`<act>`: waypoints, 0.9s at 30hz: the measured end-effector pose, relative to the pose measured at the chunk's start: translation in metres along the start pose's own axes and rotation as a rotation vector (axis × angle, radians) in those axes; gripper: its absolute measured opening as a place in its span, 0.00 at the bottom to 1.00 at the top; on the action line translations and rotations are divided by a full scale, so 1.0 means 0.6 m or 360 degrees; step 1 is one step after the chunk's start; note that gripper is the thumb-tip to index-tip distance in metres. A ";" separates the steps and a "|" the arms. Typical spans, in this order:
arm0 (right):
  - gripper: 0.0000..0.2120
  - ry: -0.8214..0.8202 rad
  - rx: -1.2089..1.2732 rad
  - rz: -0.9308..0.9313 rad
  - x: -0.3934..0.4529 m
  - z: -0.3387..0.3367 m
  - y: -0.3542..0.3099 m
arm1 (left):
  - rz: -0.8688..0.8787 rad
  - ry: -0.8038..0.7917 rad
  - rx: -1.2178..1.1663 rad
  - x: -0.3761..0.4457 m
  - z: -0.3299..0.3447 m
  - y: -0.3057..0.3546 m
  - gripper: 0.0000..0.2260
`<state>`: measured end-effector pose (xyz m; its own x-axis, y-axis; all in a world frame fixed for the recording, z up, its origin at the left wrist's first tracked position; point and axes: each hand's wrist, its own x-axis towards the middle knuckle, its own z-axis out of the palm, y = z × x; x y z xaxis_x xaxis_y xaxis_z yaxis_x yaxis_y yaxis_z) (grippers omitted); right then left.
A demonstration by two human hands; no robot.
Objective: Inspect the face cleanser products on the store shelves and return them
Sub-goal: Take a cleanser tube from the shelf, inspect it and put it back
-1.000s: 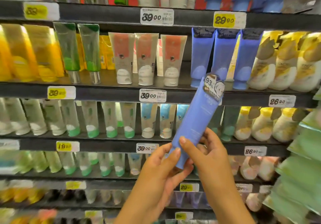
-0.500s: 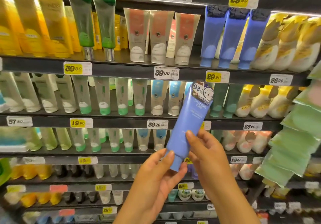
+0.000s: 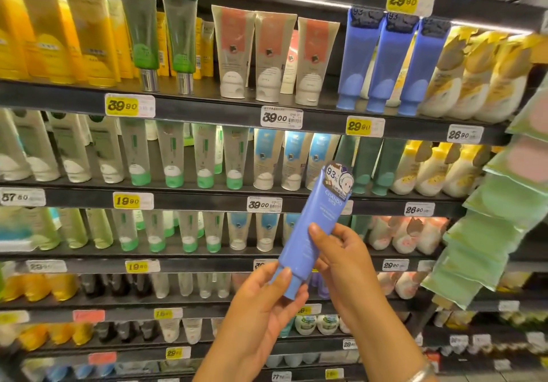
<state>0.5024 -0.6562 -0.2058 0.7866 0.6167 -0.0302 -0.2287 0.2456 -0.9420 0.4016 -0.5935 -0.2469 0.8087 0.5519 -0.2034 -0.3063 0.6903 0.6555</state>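
I've got the blue tube (image 3: 315, 227) up in front of the shelves, tilted so its crimped end with the round sticker leans toward one o'clock and its cap points down toward seven. My left hand (image 3: 264, 307) sits under the cap end, thumb pressed on the front just above the cap and fingers curled behind, so that's a pinch on the bottom. My right hand (image 3: 344, 260) grasps the middle of the tube from the three o'clock side, thumb across the front face, fingers wrapped round the back. Both hands are on it, neither one loose. The printed face is toward me, brand text readable under the sticker, smaller print below it too blurred to make out. To do this inspection well, I'd say keep the left pinch as the pivot and let the right hand roll the tube, so the back label comes round without the cap slipping. Keep the thumb off the text, since it covers part of the front right now. Hold it steady a beat before turning; the small print needs that. Its home looks to be the row of matching blue tubes (image 3: 385, 61) up at one o'clock, over the yellow price tag (image 3: 364, 126). I can't tell from here where the gap in that row is, so I'd check first.
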 end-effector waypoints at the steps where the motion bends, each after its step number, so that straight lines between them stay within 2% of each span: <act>1: 0.17 0.0000 0.0003 0.0009 0.000 0.000 0.001 | -0.0006 0.0000 0.0007 0.000 -0.001 -0.001 0.15; 7: 0.16 0.0003 0.0054 0.0020 0.006 0.005 0.007 | -0.0065 -0.0022 -0.0094 -0.003 0.001 0.003 0.16; 11: 0.20 -0.0010 0.0046 -0.0006 0.010 0.007 0.010 | -0.0172 -0.0024 -0.0267 -0.007 0.006 0.012 0.19; 15: 0.24 0.0013 0.0033 -0.0021 0.011 0.013 0.014 | -0.0265 0.0013 -0.0256 -0.008 0.001 0.011 0.19; 22: 0.28 -0.0007 0.0033 -0.0027 0.009 0.015 0.012 | -0.0147 -0.0072 -0.0258 -0.010 0.002 0.013 0.18; 27: 0.27 -0.0161 0.0064 -0.0033 0.008 0.014 0.006 | -0.0035 -0.0104 -0.0194 -0.010 0.005 0.017 0.17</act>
<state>0.5007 -0.6461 -0.2065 0.7300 0.6830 0.0248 -0.2376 0.2877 -0.9278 0.3949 -0.5914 -0.2371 0.8457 0.5071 -0.1662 -0.3438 0.7559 0.5572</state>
